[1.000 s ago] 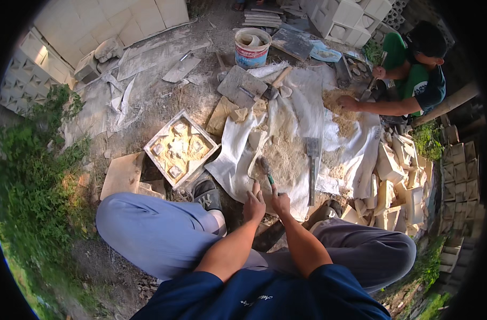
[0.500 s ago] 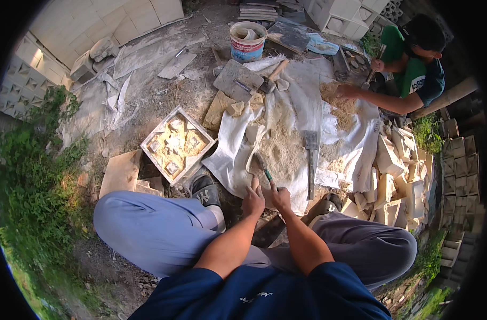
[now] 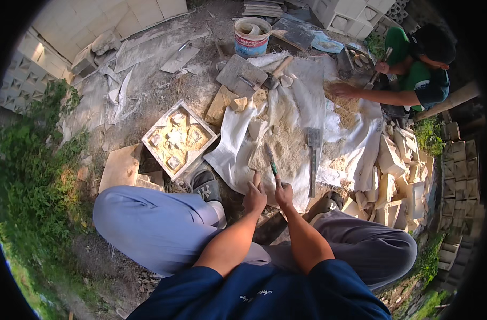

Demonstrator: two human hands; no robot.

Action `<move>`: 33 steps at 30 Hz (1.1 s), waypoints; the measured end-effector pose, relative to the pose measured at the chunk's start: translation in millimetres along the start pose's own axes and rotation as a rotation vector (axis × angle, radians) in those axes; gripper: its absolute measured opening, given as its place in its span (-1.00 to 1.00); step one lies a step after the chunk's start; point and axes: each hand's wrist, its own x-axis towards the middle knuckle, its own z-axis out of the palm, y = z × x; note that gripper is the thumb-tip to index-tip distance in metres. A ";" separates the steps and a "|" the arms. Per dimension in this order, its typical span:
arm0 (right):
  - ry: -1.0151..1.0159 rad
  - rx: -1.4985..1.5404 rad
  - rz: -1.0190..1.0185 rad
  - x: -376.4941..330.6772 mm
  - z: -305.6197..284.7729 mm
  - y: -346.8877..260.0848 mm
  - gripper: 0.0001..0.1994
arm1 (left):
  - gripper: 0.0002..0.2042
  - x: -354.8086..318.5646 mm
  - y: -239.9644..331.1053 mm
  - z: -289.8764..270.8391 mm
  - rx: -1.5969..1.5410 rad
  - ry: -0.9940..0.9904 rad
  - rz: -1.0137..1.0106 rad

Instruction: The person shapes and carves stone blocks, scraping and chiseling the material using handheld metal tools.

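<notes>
My left hand (image 3: pixel 255 196) is closed round the wooden handle of a trowel (image 3: pixel 258 160), whose sand-covered head is hard to make out against the pile. In my closed right hand (image 3: pixel 284 195) is a green-handled tool (image 3: pixel 272 161) with a narrow metal blade, pointing away from me over the trowel. Pale sandy powder (image 3: pixel 287 152) lies heaped on a white woven sheet (image 3: pixel 228 151) beyond both hands. Left of the sheet rests a square mould (image 3: pixel 154 164) with yellowish powder around its raised shapes. A long flat metal tool (image 3: pixel 312 165) lies right of the heap.
A hammer (image 3: pixel 275 74) lies by a grey slab (image 3: pixel 234 74), with a bucket (image 3: pixel 251 40) behind. Broken pale blocks (image 3: pixel 391 160) are piled at right. A co-worker (image 3: pixel 422 80) crouches at the far right, one hand on sand. Plants (image 3: pixel 35 160) grow at left.
The green-handled tool has swung to point straighter ahead, its blade now higher over the powder. Both hands have shifted slightly, the right one a little rightward; each keeps its grip.
</notes>
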 end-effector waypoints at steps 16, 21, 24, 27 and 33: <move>0.158 -0.050 0.041 3.2 -10.3 -24.7 -0.24 | -0.49 4.4 -4.9 10.3 0.015 0.062 0.040; 0.091 -0.106 0.161 9.8 -5.7 -6.1 -0.23 | -0.52 5.9 -5.9 9.1 0.007 0.068 0.029; 0.141 0.070 0.062 12.6 -12.1 -0.9 -0.24 | -0.51 0.4 3.4 5.1 0.004 0.018 0.023; 0.166 0.068 0.012 14.2 -6.8 -16.3 -0.24 | -0.51 3.8 -3.2 7.0 0.014 0.047 0.019; 0.140 -0.131 0.194 27.4 1.4 9.3 -0.20 | -0.52 8.7 -9.7 13.8 -0.006 0.120 0.050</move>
